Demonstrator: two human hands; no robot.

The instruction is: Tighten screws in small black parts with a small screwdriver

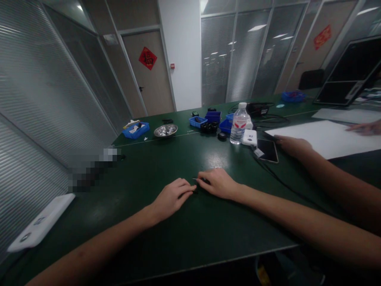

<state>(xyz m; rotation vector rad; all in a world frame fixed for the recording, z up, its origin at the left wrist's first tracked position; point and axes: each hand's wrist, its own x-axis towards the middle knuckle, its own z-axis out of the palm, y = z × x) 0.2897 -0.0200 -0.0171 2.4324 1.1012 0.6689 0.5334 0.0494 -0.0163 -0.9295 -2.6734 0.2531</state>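
Note:
Both my hands rest low on the dark green table [154,238], fingertips meeting in the middle. My left hand [172,198] has its fingers curled, pinching at a small dark part [195,190] that I cannot make out clearly. My right hand [217,182] is also curled, its fingers closed on a thin dark piece [200,180] that pokes out to the left. The two pieces touch or nearly touch between the fingertips.
Another person's hand [293,146] lies beside a phone [267,150] at the right, near a white sheet [327,137]. A water bottle [238,124], blue bins [136,130], a metal bowl [166,130] and black parts stand at the back. A white device [41,222] lies at the left edge.

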